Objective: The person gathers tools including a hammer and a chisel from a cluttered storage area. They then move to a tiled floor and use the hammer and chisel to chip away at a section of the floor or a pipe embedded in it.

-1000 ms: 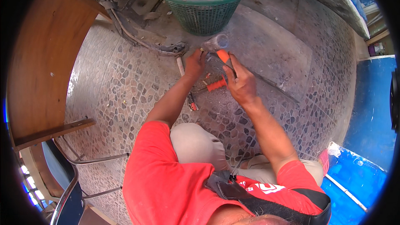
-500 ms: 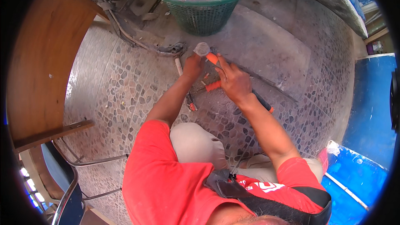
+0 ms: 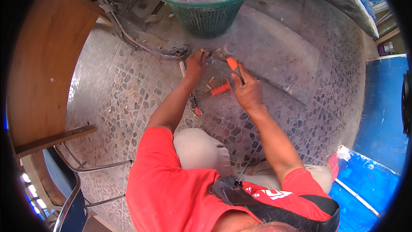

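Note:
My right hand (image 3: 250, 91) is wrapped round a hammer (image 3: 232, 63) with an orange and black handle. The hammer's head is smeared by motion, just right of my left fingertips. My left hand (image 3: 195, 66) is closed in a pinch low over the dusty floor. A tiny pale bit shows at its fingertips, too small to name. Between my forearms lies an orange-handled tool (image 3: 220, 88) with a thin dark shaft. Beneath my left wrist, a long narrow tool (image 3: 195, 105) with a red end rests on the floor, partly hidden by the arm.
A green plastic basket (image 3: 206, 17) holding a pink bag stands ahead. Dark cables (image 3: 128, 38) run at far left. A wooden panel (image 3: 51, 68) and metal-framed chair (image 3: 71, 193) are on the left; blue panels (image 3: 382, 103) stand right. Small pale crumbs lie on the pebble-patterned floor (image 3: 116, 99).
The hammer's head has moved right and slightly down, away from my left fingertips, as my right hand shifted a little right. My left hand has stayed almost in place.

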Available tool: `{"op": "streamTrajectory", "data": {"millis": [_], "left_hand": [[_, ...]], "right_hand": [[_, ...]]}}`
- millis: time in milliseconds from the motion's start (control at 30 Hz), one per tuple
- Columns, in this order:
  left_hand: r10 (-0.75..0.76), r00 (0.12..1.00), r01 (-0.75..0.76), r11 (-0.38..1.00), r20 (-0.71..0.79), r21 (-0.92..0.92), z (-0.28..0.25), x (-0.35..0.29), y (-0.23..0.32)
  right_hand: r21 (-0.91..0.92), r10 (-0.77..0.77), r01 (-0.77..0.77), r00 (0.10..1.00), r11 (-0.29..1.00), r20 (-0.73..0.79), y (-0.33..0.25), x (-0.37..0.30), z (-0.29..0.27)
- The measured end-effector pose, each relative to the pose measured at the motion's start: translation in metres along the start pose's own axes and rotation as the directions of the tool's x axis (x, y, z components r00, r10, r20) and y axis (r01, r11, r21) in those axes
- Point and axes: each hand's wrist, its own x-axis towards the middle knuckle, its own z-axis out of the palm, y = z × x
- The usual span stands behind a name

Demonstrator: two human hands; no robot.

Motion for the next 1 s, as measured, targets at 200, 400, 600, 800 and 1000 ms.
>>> {"op": "streamTrajectory", "data": {"millis": [200, 400, 600, 800, 1000], "left_hand": [[-0.043, 0.999, 0.043, 0.998, 0.016, -0.039, -0.003, -0.004, -0.006], [-0.045, 0.999, 0.045, 0.999, -0.006, -0.024, -0.005, -0.001, 0.000], [-0.051, 0.999, 0.051, 0.996, -0.002, -0.067, -0.009, -0.002, 0.001], [-0.002, 0.997, -0.002, 0.998, 0.071, 0.057, -0.014, -0.004, 0.002], [0.060, 0.990, -0.073, 0.993, 0.128, 0.097, -0.015, 0.000, -0.007]], "right_hand": [[0.090, 0.151, -0.153, 0.988, 0.984, 0.039, 0.006, -0.010, -0.005], [0.109, 0.242, -0.248, 0.968, 0.963, 0.064, 0.019, -0.022, -0.005], [0.089, 0.202, -0.202, 0.979, 0.975, 0.000, 0.026, -0.025, -0.002], [0.103, 0.206, -0.204, 0.979, 0.973, -0.006, 0.024, -0.022, -0.002], [0.157, 0.242, -0.248, 0.969, 0.956, 0.057, 0.016, -0.021, -0.004]]}}
